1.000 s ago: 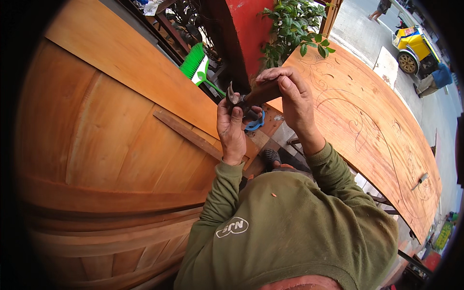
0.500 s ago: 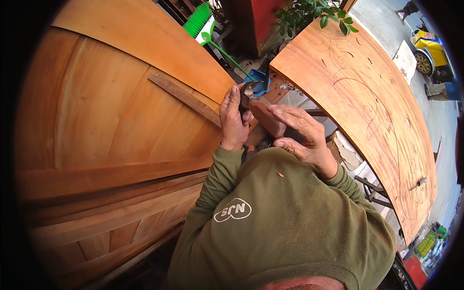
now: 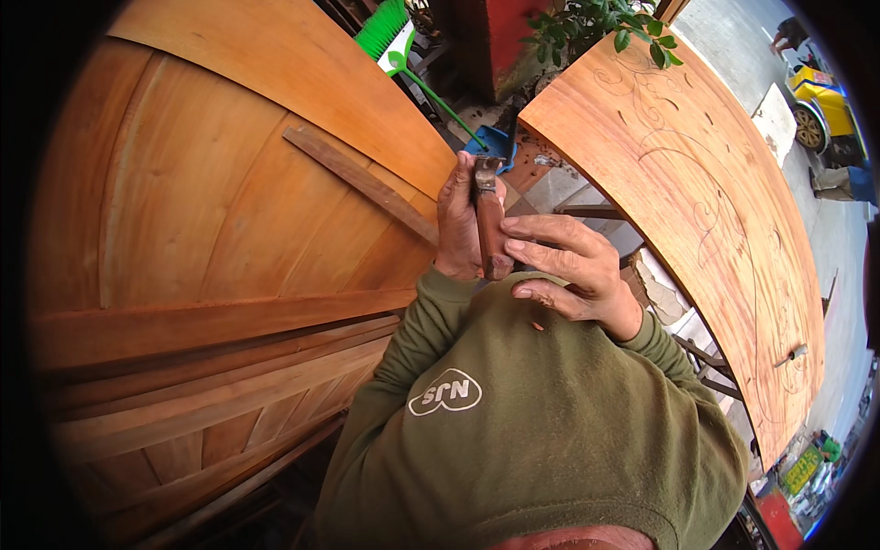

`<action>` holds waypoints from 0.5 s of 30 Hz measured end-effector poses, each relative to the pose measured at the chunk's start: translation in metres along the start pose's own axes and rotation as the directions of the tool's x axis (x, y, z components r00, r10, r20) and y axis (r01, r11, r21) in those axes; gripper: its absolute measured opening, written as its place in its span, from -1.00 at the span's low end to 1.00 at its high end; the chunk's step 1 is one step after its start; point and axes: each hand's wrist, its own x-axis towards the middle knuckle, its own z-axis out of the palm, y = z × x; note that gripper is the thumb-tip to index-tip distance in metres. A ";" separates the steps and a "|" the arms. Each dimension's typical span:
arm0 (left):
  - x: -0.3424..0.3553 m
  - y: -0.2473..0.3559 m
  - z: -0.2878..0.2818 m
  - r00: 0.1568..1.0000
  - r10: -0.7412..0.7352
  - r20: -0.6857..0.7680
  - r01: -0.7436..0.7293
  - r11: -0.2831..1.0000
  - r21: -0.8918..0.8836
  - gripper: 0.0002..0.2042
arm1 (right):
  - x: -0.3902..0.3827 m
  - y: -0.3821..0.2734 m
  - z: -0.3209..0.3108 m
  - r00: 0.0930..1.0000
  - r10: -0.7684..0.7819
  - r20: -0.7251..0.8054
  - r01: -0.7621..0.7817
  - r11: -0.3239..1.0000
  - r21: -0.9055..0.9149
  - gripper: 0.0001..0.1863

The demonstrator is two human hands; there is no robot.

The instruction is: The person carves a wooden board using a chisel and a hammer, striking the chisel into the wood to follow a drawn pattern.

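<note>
My left hand (image 3: 453, 215) is closed round a claw hammer (image 3: 490, 225) with a dark metal head and brown wooden handle, held upright over my body. My right hand (image 3: 568, 270) is open, its fingers spread, with fingertips against the handle's side and thumb apart below. To the right, a large pale wooden board (image 3: 697, 183) bears pencilled scrolls and small cuts; a small metal tool (image 3: 793, 354) lies on it. To the left are wooden door panels (image 3: 174, 202), with a loose dark strip (image 3: 353, 179) on them and a smooth sheet (image 3: 257, 64) at the top.
A green broom (image 3: 385, 37) and blue dustpan (image 3: 486, 142) stand beyond my hands near a red post (image 3: 500, 37) and leafy plant (image 3: 632, 27). On the pavement at right are a yellow vehicle (image 3: 820, 101) and two people (image 3: 839, 183) (image 3: 786, 37).
The hammer has swung from slanting, head at left, to upright. My right hand has come down and loosened from gripping the handle to resting fingertips on it. The view has shifted slightly.
</note>
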 end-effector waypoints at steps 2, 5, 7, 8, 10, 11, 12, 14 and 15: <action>0.001 -0.002 0.000 1.000 0.016 -0.003 -0.016 1.000 -0.019 -0.51 | -0.001 -0.001 -0.001 0.999 0.018 -0.028 -0.018 1.000 -0.006 -0.40; 0.005 -0.007 0.000 0.992 0.115 -0.059 -0.112 0.993 0.046 -0.50 | -0.003 -0.003 -0.004 0.996 0.083 -0.042 -0.083 0.996 -0.009 -0.37; 0.004 -0.011 0.001 0.965 0.246 -0.085 -0.233 0.962 0.145 -0.48 | -0.004 -0.003 -0.004 0.993 0.094 -0.077 -0.095 0.995 -0.007 -0.36; 0.003 -0.013 0.002 0.968 0.239 -0.076 -0.227 0.964 0.137 -0.48 | -0.005 -0.003 -0.004 0.988 0.105 -0.109 -0.106 0.994 0.003 -0.35; 0.000 -0.013 0.003 0.960 0.280 -0.009 -0.273 0.941 0.200 -0.46 | -0.009 -0.003 -0.005 0.983 0.132 -0.127 -0.135 0.991 -0.020 -0.35; -0.002 -0.013 0.002 0.965 0.260 0.031 -0.262 0.960 0.097 -0.62 | -0.010 -0.004 -0.006 0.978 0.155 -0.142 -0.161 0.987 -0.029 -0.35; -0.004 -0.014 0.004 0.967 0.252 0.040 -0.254 0.963 0.089 -0.62 | -0.011 -0.004 -0.006 0.977 0.158 -0.146 -0.166 0.985 -0.043 -0.35; -0.006 -0.014 0.010 0.964 0.265 0.000 -0.259 0.943 0.211 -0.56 | -0.014 -0.002 -0.006 0.956 0.226 -0.188 -0.232 0.973 -0.010 -0.39; -0.010 -0.014 0.013 0.969 0.244 -0.026 -0.236 0.955 0.181 -0.61 | -0.015 -0.003 -0.007 0.951 0.240 -0.198 -0.243 0.970 0.009 -0.43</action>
